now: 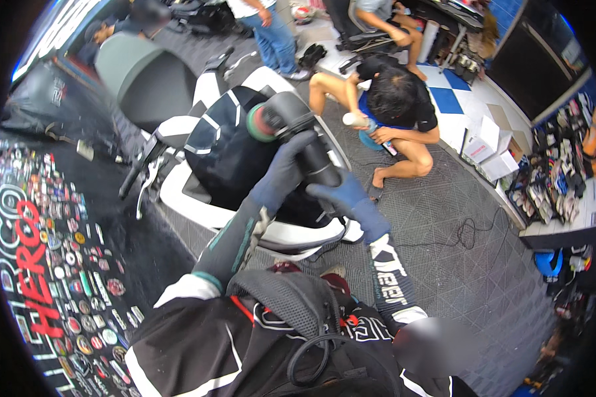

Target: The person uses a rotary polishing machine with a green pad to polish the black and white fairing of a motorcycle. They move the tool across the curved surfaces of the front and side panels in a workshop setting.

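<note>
A black handheld polisher (297, 118) with a round red and green pad (262, 124) is tilted over a white scooter (182, 192). My left hand (281, 171), in a grey glove, is wrapped round the polisher's body just below its head. My right hand (351, 197), in a blue glove, closes on the lower end of its handle; part of its grip is hidden. The pad sits over the scooter's glossy black front panel (225, 152); whether it touches cannot be told. Handlebar and brake lever (146, 188) stick out left of the panel.
A person (394, 99) squats right of the scooter, holding a white-capped bottle (355, 120). Two more people are at the back. White boxes (490, 149) and a rack of gloves (559, 165) stand right. A thin cable (467, 231) lies on the grey tiled floor.
</note>
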{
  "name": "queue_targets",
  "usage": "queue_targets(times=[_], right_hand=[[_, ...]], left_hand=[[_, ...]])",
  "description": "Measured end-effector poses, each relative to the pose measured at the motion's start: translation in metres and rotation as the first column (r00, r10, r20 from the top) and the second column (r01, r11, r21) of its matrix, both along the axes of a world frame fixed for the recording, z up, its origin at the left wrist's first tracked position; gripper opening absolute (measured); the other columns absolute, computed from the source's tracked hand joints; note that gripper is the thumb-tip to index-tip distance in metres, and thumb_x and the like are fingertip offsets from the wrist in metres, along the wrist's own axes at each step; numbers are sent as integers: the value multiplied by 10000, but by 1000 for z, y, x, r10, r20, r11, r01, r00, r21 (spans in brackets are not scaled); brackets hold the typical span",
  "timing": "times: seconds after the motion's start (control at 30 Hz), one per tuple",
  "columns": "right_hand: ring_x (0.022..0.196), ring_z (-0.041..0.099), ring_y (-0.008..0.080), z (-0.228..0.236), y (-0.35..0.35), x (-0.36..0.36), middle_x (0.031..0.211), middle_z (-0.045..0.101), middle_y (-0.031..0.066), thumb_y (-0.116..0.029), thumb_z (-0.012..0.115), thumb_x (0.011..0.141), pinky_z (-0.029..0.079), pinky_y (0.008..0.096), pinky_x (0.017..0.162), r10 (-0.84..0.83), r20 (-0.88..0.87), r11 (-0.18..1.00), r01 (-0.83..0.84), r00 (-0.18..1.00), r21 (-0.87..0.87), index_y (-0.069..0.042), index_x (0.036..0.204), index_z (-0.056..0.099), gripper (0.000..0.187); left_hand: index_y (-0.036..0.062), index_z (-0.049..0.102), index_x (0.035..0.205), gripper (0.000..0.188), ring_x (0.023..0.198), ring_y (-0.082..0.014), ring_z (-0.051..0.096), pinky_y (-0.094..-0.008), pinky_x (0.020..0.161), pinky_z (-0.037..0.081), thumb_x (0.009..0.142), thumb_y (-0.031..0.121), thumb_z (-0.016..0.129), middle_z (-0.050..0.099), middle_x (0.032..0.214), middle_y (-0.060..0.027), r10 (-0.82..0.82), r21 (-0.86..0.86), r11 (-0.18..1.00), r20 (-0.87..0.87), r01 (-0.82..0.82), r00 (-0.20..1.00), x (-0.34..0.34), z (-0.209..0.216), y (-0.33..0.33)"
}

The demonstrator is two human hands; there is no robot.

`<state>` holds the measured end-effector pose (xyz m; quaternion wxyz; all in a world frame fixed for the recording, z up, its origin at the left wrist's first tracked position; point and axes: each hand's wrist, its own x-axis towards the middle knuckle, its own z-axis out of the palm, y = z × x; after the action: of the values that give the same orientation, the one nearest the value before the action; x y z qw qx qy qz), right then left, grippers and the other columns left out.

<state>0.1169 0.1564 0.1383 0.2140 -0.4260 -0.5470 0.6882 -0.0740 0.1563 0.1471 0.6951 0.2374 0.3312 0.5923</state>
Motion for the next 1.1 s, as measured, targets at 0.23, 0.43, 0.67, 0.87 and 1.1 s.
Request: queue_targets(times=[0.23,0.43,0.67,0.87,1.1], right_hand=[[894,714,160,-3,-83,-43,1042,759,92,-367,888,845,579,342,825,-205,90,970,190,975,153,4,1241,701,574],[1093,730,209,-29,-163,-57,1211,753,147,-394,917,822,572,369,974,-287,174,957,276,942,85,-13,1384,644,733],[1145,734,279,-14,-177,-58,1241,743,172,-445,930,777,555,410,1016,-186,206,963,137,961,231,-67,1414,619,803],[957,782,357,20,-88,-32,1035,779,198,-505,925,701,611,431,900,-88,457,857,-167,885,488,-92,1374,645,838],[923,757,264,46,22,-15,1026,764,142,-539,904,740,586,397,888,8,395,894,-184,919,409,-35,1303,677,789]], left_hand=[[27,637,1277,399,1022,-248,732,-421,951,593,1011,319,689,735,1118,-131,-246,-49,968,-22,245,969,-34,-1,-37],[18,616,1323,437,1134,-209,683,-384,1014,548,995,295,692,701,1193,-102,-507,93,852,-101,515,856,-62,-14,-91],[13,511,1488,584,1288,-213,622,-377,1106,501,961,90,751,640,1358,-121,-593,169,718,-359,675,721,-107,-4,-116],[19,453,1527,770,1327,-262,615,-418,1153,487,901,219,853,621,1435,-151,-456,235,838,-194,492,869,-95,11,-84],[27,499,1458,658,1344,-340,609,-516,1167,470,914,245,798,650,1363,-172,-111,225,969,14,105,994,-41,21,-1]])
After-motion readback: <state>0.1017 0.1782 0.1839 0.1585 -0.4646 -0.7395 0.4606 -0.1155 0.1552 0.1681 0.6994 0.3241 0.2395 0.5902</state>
